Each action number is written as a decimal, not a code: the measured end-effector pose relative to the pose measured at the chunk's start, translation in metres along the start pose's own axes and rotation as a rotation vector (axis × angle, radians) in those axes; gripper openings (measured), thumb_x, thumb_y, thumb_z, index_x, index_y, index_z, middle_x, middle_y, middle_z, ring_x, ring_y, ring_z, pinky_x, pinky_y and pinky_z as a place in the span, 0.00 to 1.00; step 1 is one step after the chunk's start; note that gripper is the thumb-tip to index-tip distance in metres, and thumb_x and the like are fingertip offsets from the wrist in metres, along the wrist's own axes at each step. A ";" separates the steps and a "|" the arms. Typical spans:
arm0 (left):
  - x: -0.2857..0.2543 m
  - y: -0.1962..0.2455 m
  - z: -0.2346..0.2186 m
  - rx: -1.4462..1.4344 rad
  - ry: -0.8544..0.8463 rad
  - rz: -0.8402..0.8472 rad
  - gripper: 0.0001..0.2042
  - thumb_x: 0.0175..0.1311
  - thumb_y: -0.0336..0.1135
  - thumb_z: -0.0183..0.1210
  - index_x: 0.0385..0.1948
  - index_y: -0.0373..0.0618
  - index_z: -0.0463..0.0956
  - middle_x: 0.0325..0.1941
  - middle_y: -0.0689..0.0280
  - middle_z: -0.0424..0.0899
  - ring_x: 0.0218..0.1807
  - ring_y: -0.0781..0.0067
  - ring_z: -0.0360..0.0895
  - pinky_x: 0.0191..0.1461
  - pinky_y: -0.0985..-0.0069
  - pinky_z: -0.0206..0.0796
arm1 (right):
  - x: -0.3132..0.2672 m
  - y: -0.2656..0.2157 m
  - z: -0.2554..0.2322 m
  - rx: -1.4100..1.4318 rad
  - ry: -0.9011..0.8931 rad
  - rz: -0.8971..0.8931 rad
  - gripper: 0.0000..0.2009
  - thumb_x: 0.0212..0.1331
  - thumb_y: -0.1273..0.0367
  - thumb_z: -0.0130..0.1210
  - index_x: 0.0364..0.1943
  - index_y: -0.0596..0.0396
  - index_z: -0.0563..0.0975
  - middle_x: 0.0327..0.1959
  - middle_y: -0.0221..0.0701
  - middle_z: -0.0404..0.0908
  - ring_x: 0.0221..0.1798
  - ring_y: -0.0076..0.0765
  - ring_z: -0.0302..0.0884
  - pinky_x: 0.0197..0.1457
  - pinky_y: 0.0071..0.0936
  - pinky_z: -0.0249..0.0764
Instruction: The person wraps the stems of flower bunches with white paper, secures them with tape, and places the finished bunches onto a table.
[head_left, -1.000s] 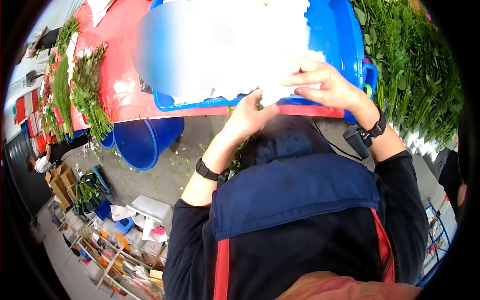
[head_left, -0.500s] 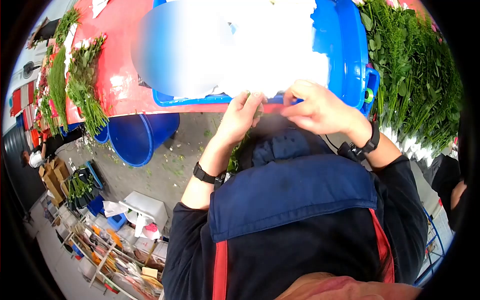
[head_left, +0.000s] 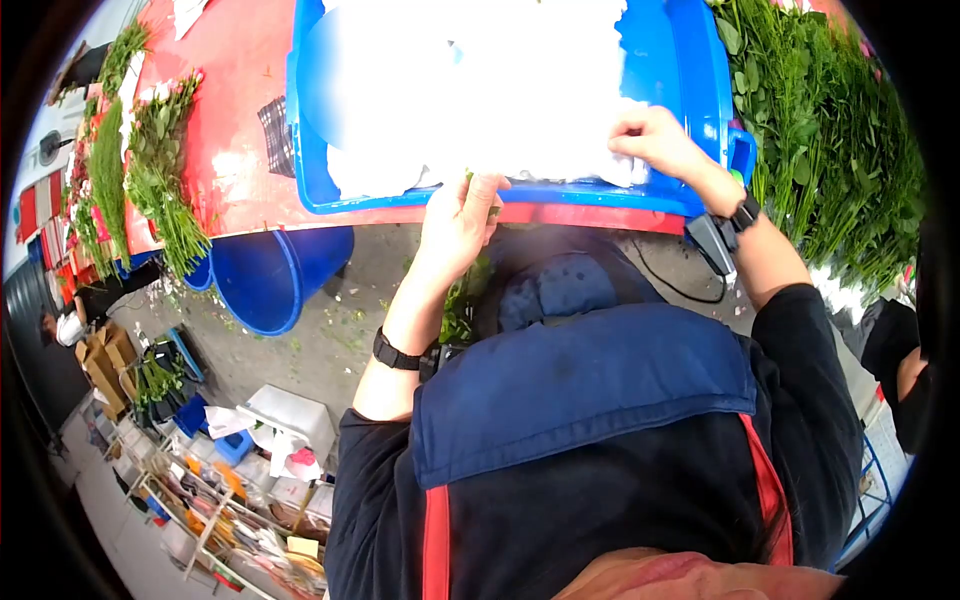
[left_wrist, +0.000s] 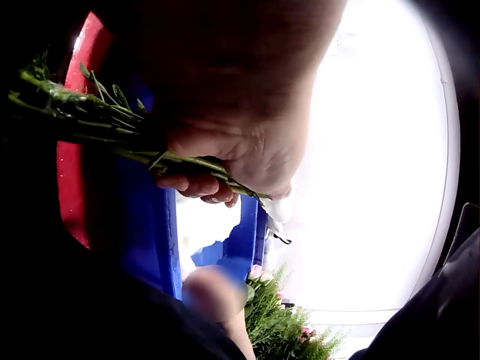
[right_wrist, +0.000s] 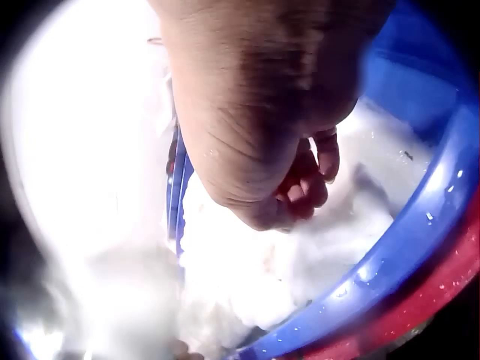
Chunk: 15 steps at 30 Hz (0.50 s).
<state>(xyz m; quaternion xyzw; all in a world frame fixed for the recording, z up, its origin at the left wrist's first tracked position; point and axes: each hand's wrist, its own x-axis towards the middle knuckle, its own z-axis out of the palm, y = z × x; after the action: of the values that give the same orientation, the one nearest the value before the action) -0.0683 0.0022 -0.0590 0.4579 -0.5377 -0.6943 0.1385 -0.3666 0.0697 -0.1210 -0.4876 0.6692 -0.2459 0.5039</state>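
Our left hand (head_left: 453, 228) grips green stems (left_wrist: 109, 127) near the blue tray (head_left: 690, 90), where, at right, we seem to be gathering white wadding (head_left: 540, 110) with curled right hand (head_left: 660, 145), hold unclear, which calls for a secure pinch.

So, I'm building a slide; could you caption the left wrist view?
A left hand grips green stems near a blue tub, pink flowers beyond.

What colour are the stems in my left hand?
The stems are green, clearest in the left wrist view.
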 end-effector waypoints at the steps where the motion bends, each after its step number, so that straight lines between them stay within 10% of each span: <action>1: 0.001 0.000 0.000 0.001 0.004 0.007 0.22 0.75 0.50 0.42 0.37 0.36 0.72 0.16 0.73 0.64 0.18 0.85 0.60 0.22 0.83 0.54 | -0.005 0.008 -0.004 0.099 0.047 0.049 0.07 0.52 0.71 0.61 0.31 0.62 0.80 0.26 0.30 0.80 0.29 0.22 0.76 0.36 0.22 0.72; 9: 0.015 -0.008 0.003 -0.056 -0.045 0.027 0.17 0.72 0.47 0.50 0.35 0.40 0.75 0.21 0.72 0.71 0.19 0.86 0.65 0.21 0.84 0.58 | -0.016 -0.010 0.024 -0.578 0.346 -0.335 0.13 0.47 0.69 0.64 0.36 0.59 0.76 0.41 0.38 0.78 0.46 0.44 0.75 0.52 0.36 0.72; 12: 0.017 -0.003 0.007 -0.046 -0.066 0.032 0.17 0.72 0.46 0.50 0.35 0.40 0.75 0.20 0.72 0.71 0.19 0.86 0.65 0.20 0.84 0.58 | -0.012 -0.005 0.016 -0.498 0.010 -0.387 0.17 0.46 0.68 0.64 0.41 0.58 0.77 0.39 0.43 0.79 0.46 0.51 0.76 0.50 0.39 0.72; 15: 0.017 0.000 0.009 -0.075 -0.052 0.020 0.16 0.72 0.45 0.49 0.34 0.40 0.75 0.20 0.72 0.71 0.18 0.86 0.64 0.20 0.84 0.57 | -0.023 -0.003 -0.001 0.065 0.115 -0.154 0.14 0.52 0.70 0.63 0.41 0.59 0.75 0.34 0.31 0.79 0.38 0.29 0.77 0.43 0.27 0.74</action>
<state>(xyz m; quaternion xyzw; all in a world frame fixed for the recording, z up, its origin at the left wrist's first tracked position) -0.0844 -0.0039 -0.0672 0.4286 -0.5191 -0.7244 0.1486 -0.3663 0.0890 -0.1079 -0.5059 0.6494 -0.3331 0.4598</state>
